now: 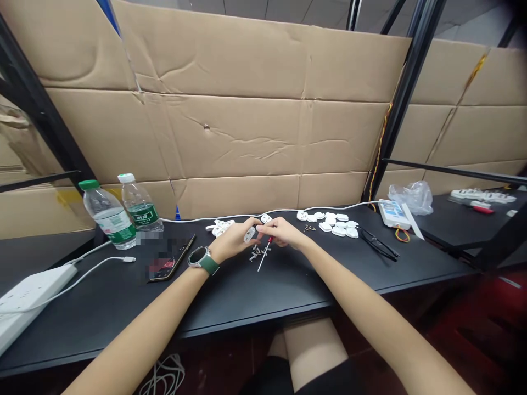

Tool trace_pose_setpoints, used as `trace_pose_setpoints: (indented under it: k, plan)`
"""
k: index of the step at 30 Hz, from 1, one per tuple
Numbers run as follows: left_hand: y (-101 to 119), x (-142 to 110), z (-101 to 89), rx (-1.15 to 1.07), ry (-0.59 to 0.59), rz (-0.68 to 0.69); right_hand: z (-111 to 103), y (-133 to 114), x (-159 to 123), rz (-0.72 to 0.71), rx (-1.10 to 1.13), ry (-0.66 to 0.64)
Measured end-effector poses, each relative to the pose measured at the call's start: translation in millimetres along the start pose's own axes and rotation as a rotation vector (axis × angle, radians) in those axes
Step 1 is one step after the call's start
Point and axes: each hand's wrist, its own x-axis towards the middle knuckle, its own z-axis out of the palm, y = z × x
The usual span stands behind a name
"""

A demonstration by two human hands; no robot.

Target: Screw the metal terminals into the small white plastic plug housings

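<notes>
My left hand, with a green-strapped watch on the wrist, pinches a small white plastic plug part above the black table. My right hand is closed on a red-handled screwdriver whose metal shaft slants down to the table. Small metal screws and contacts lie just below both hands. A few more white plug parts sit behind my left hand.
Two water bottles stand at the left, with a phone and a white power strip with its cable. Several white plug shells, black glasses, a white box and a plastic bag lie right. Cardboard walls stand behind.
</notes>
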Motion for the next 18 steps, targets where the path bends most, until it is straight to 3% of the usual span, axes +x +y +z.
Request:
trace_pose_setpoints:
  k: [7, 18]
  plan:
    - [10.6, 0.8, 2.9, 0.042, -0.064, -0.003, 6.1, 1.9, 1.9, 0.039, 0.023, 0.026]
    - [19.8, 2.3, 5.0, 0.107, -0.065, -0.069, 4.9, 7.5, 5.7, 0.025, 0.002, 0.075]
